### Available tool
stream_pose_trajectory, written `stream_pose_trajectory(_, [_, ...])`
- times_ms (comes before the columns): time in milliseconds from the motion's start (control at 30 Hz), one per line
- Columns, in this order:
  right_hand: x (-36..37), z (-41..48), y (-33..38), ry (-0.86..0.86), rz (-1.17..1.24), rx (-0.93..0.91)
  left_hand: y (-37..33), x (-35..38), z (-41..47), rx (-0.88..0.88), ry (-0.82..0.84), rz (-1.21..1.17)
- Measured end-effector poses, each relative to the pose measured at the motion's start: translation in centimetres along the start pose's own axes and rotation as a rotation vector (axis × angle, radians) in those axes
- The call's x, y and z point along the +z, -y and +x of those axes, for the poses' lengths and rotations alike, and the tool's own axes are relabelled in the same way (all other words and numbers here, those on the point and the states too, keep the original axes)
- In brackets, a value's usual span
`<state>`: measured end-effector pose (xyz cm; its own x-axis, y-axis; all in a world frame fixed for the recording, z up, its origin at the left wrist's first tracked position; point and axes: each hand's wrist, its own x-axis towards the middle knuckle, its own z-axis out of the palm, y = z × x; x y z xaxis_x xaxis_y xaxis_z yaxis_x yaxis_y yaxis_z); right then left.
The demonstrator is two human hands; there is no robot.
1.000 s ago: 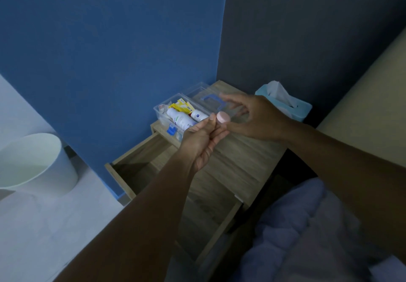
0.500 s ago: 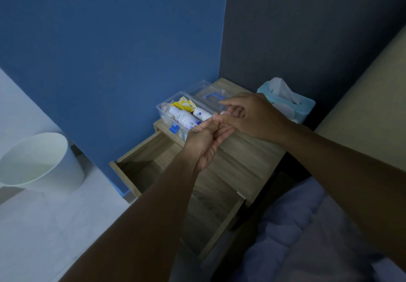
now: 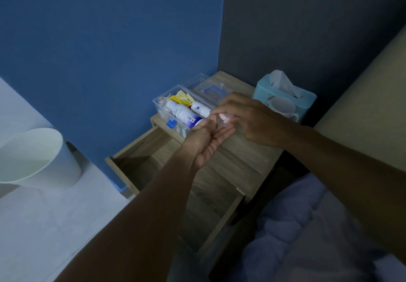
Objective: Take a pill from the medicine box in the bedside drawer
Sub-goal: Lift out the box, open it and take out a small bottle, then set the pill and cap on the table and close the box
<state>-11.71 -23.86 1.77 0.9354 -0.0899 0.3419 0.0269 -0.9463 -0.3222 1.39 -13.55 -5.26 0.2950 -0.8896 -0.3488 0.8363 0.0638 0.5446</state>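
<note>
A clear medicine box [image 3: 158, 104] stands open on the wooden bedside table [image 3: 243, 161], holding white bottles [image 3: 182, 113] and yellow packets [image 3: 183, 97]. Its clear lid with a blue handle [image 3: 212, 90] lies just behind it. My right hand [image 3: 248, 119] pinches a small pink-capped pill container [image 3: 226, 116] right over my left hand [image 3: 207, 141]. My left hand is palm up with its fingers spread beneath the container. No pill is visible. The drawer [image 3: 136, 152] below is pulled out.
A light blue tissue box [image 3: 306, 98] and a white mug [image 3: 283, 107] stand at the back right of the table. A white bin [image 3: 35, 156] sits on the floor to the left. Blue bedding [image 3: 307, 227] lies at the lower right.
The pink-capped container passed from my left hand's fingers to my right hand. My left hand opened, palm up, beneath it.
</note>
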Motion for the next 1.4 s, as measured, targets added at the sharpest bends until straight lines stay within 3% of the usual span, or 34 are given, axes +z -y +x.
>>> stream_pose_trajectory(100, [0.0,0.2,-0.2,-0.066,0.003,0.022,0.2,-0.9,0.2,-0.034,-0.072,0.009])
stream_pose_trajectory(200, [0.1,0.0,-1.0,-0.215,0.032,0.215,0.5,-1.6,0.3,-0.035,-0.09,-0.007])
stream_pose_trajectory(333, [1.4,-2.5,-3.1,-0.28,0.074,0.438,0.9,-2.2,0.9,-0.028,-0.082,0.039])
stream_pose_trajectory(667, [11.1,-9.7,-6.3,-0.537,0.345,1.0,4.3,-4.9,3.7,-0.039,-0.06,0.226])
stream_pose_trajectory(767, [13.5,-11.1,-6.7,-0.57,0.33,1.035,5.0,-5.4,4.7,0.033,-0.043,0.446])
stream_pose_trajectory(1033, [16.9,-11.7,-7.9,-0.704,-0.005,1.076,6.6,-5.3,7.7,0.358,0.028,1.196])
stream_pose_trajectory(1200, [17.3,-11.5,-7.9,-0.657,-0.043,1.095,8.1,-5.2,10.1,0.496,-0.004,1.476])
stream_pose_trajectory(1400, [17.3,-11.1,-7.6,-0.646,-0.047,1.055,10.0,-5.9,10.0,0.628,-0.109,1.643])
